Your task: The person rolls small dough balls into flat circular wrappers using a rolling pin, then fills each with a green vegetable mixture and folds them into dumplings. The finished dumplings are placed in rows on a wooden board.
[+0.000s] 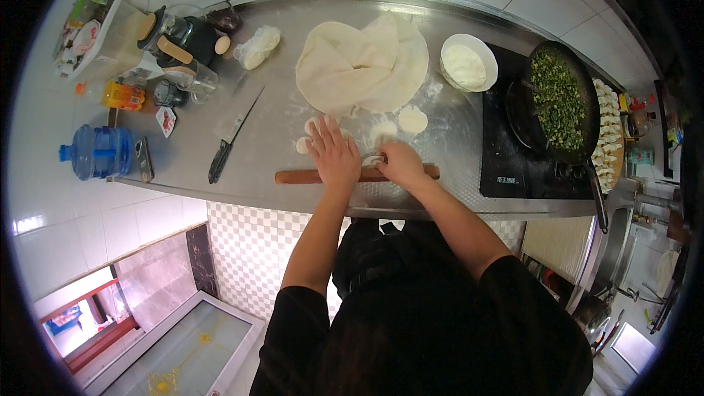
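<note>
My left hand lies palm down with fingers spread over small dough pieces, which it partly hides. Curled fingers of my right hand pinch a small piece of dough close to the left thumb. A wooden rolling pin runs crosswise beneath both hands, near the counter's front edge. Just beyond the right hand are a floury dough round and a flat dough wrapper. Farther back, a large folded sheet of dough rests on the steel counter.
Left of the hands lies a black-handled knife. A white bowl of flour stands back right, beside a black induction cooktop. On it sits a pan of chopped green filling, its handle over the edge. Dumplings fill a board beyond.
</note>
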